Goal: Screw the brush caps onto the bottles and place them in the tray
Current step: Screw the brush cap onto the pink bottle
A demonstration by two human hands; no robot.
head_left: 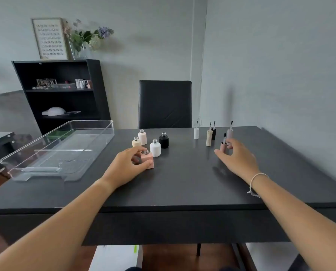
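Observation:
My left hand (127, 165) grips a square pink bottle (148, 160) standing uncapped on the dark table. Behind it stand several open bottles: cream (136, 142), pale pink (142, 137), white (155, 148) and black (164, 140). My right hand (236, 156) has its fingers spread around a pink brush cap (223, 146) that stands brush-up; thumb and fingers sit close on either side of it. More brush caps stand upright behind: white (196, 133), beige (208, 138), black (214, 133) and mauve (230, 133). The clear tray (96, 145) lies at the left with nothing in it.
The dark table (182, 184) has bare surface in front of both hands. A black chair (164, 104) stands behind the far edge. A black shelf unit (61, 90) stands at the back left, and a wall runs close along the table's right side.

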